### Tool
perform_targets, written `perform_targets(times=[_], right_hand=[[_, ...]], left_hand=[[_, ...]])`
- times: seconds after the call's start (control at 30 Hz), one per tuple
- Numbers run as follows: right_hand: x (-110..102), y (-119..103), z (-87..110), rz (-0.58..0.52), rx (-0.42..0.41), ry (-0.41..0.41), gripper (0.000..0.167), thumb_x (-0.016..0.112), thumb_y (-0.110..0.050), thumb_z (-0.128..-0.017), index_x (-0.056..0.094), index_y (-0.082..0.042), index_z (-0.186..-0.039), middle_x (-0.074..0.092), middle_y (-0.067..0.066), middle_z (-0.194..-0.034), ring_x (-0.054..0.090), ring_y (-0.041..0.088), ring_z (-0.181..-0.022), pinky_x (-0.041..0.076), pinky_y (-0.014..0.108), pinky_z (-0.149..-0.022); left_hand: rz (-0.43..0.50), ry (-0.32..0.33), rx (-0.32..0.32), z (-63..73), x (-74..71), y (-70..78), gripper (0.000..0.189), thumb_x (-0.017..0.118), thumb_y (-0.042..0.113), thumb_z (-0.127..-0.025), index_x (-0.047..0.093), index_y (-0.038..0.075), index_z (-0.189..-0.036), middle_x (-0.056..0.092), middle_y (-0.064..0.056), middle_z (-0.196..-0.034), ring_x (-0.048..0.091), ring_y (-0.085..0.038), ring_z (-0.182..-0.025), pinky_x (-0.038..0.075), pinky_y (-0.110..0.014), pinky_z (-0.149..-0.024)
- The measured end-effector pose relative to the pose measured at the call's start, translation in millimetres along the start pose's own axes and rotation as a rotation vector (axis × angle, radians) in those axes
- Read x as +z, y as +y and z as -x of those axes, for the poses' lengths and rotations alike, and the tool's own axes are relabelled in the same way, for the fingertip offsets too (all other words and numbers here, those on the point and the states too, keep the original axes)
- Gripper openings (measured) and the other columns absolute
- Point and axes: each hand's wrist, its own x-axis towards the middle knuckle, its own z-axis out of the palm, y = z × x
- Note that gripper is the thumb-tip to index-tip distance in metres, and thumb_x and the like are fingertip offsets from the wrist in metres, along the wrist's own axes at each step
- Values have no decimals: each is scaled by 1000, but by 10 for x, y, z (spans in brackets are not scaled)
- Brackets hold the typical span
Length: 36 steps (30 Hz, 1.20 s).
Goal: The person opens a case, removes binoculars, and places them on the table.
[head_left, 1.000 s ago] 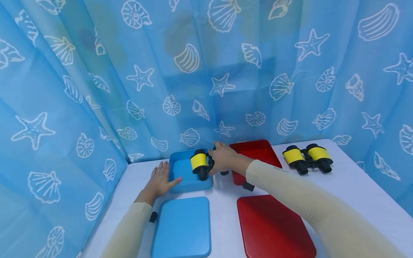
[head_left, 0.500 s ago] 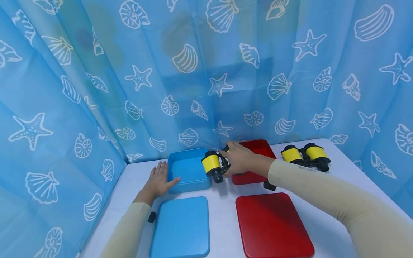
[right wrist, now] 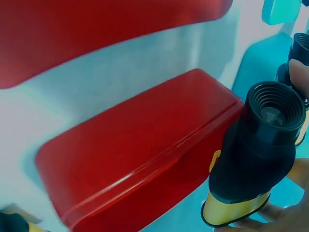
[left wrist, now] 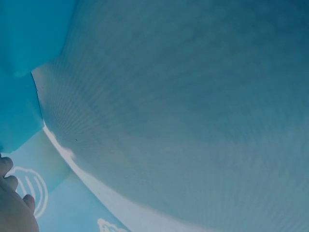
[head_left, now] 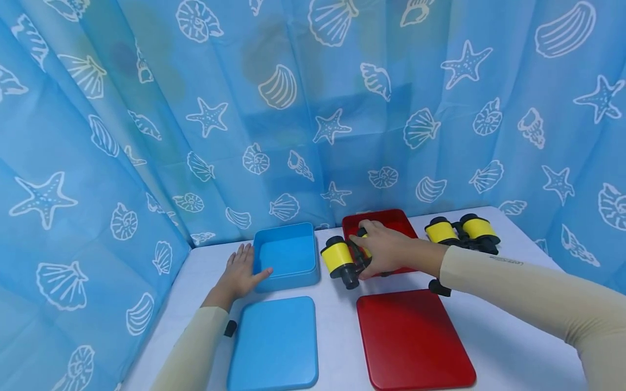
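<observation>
In the head view my right hand (head_left: 391, 248) grips a pair of yellow and black binoculars (head_left: 337, 257) by one barrel. The other barrel sticks out to the left, above the table between the two boxes. Behind that hand is the open red box (head_left: 397, 218), partly covered by hand and forearm; the right wrist view shows its wall (right wrist: 140, 140) beside the binoculars (right wrist: 253, 150). My left hand (head_left: 239, 278) lies against the left side of the open blue box (head_left: 288, 282), fingers straight, thumb stretched over its front corner. Only its knuckles (left wrist: 14, 205) show in the left wrist view.
A second pair of yellow and black binoculars (head_left: 476, 229) stands at the back right of the white table. Two flat lids, one blue (head_left: 275, 343) and one red (head_left: 414, 338), lie in front of the boxes. A blue shell-print curtain (head_left: 303, 108) hangs behind and at the sides.
My right hand has carried the binoculars rightward, from over the blue box's right edge to the red box's left side. The left hand has stayed against the blue box.
</observation>
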Motion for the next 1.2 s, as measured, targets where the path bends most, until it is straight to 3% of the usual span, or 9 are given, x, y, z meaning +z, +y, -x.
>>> perform_targets(times=[0.23,0.7,1.2], right_hand=[[-10,147,251,-6,21,25,108,85,-62,-57,45,-20,-148,31,17,-148,28,38,-135,54,53,-81],[105,498,623,138,-21,202,102,78,-62,-66,43,-11,-148,32,22,-145,27,41,-134,52,55,-84],[161,908,1017,79,35,210,103,70,-71,-68,45,-10,-146,31,23,-144,28,43,-131,51,60,-82]], left_hand=[[-4,11,16,-6,16,-10,107,32,79,-87,12,-3,-154,12,-20,-159,1,-37,-147,2,-57,-114],[4,13,17,4,19,1,106,33,78,-87,13,-2,-154,12,-19,-160,1,-37,-146,2,-57,-114],[2,15,9,42,-2,28,107,34,78,-87,12,-3,-154,12,-19,-160,1,-38,-146,3,-56,-115]])
